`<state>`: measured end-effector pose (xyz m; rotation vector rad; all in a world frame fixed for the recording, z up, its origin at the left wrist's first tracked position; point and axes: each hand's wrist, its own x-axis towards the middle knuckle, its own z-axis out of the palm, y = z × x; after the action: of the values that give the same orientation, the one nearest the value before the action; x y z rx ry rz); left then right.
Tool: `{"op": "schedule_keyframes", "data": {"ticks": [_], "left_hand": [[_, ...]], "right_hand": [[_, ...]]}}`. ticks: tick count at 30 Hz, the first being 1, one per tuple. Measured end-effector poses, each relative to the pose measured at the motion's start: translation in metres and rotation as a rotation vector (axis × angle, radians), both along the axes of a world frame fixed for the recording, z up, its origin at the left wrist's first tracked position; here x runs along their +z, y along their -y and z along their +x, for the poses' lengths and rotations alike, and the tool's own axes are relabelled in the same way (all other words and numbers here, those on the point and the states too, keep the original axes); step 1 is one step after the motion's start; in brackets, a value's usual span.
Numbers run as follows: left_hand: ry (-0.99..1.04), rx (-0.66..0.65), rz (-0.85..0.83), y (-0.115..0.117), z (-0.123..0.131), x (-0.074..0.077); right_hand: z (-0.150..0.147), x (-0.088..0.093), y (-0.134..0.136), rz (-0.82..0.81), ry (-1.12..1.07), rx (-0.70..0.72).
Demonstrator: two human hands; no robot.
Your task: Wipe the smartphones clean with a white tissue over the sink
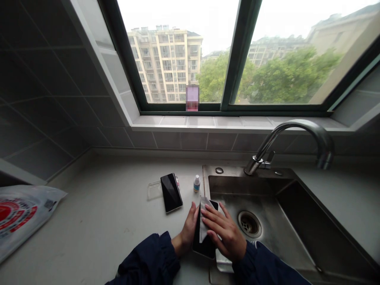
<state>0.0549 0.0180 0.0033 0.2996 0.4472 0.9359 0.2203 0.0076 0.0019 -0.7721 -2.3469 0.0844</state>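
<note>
My left hand (187,231) grips the left edge of a black phone (204,246) that lies at the sink's left rim. My right hand (223,230) rests flat on top of it, fingers stretched out, pressing a small grey cloth (203,219) against the screen. A second black phone (171,192) lies on the counter farther back to the left, partly over a clear phone case (154,190). A small white dropper bottle (196,183) with a blue label stands just right of that phone.
A steel sink (285,221) with a round drain (249,223) and a curved tap (297,136) fills the right side. A printed plastic bag (20,213) lies at the far left of the grey counter (103,221). Behind is a tiled sill and window.
</note>
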Motion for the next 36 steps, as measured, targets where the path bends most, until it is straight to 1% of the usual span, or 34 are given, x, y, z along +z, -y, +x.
{"op": "schedule_keyframes", "data": {"ticks": [4, 7, 15, 20, 23, 25, 29, 31, 32, 36], "left_hand": [[0.009, -0.002, 0.021, -0.002, 0.001, -0.001], [0.01, -0.03, 0.013, -0.004, 0.001, -0.004], [0.015, -0.058, -0.003, -0.001, 0.0, -0.005], [0.02, -0.065, -0.019, -0.002, 0.0, -0.009], [0.028, -0.03, -0.026, -0.002, 0.001, -0.008], [0.032, -0.005, -0.039, -0.001, 0.001, -0.006], [0.037, -0.039, -0.087, 0.0, -0.001, -0.001], [0.043, -0.048, -0.094, 0.0, -0.001, 0.001], [0.048, -0.032, -0.087, -0.001, -0.002, 0.002], [0.065, 0.039, -0.024, -0.004, -0.001, 0.001]], "right_hand": [[0.003, 0.003, -0.003, -0.028, 0.028, -0.021], [0.004, 0.004, -0.004, -0.047, 0.015, -0.05], [0.003, 0.001, 0.004, -0.066, -0.027, -0.077], [0.004, 0.0, 0.001, -0.068, -0.023, -0.082], [0.001, 0.001, 0.0, -0.058, -0.006, -0.071], [-0.004, 0.002, 0.002, -0.047, 0.014, -0.038], [-0.013, 0.006, 0.008, -0.033, 0.071, 0.082], [-0.014, 0.008, 0.006, -0.035, 0.111, 0.121], [-0.012, 0.009, 0.003, -0.043, 0.131, 0.12], [0.001, 0.015, -0.012, -0.081, 0.149, 0.038]]}}
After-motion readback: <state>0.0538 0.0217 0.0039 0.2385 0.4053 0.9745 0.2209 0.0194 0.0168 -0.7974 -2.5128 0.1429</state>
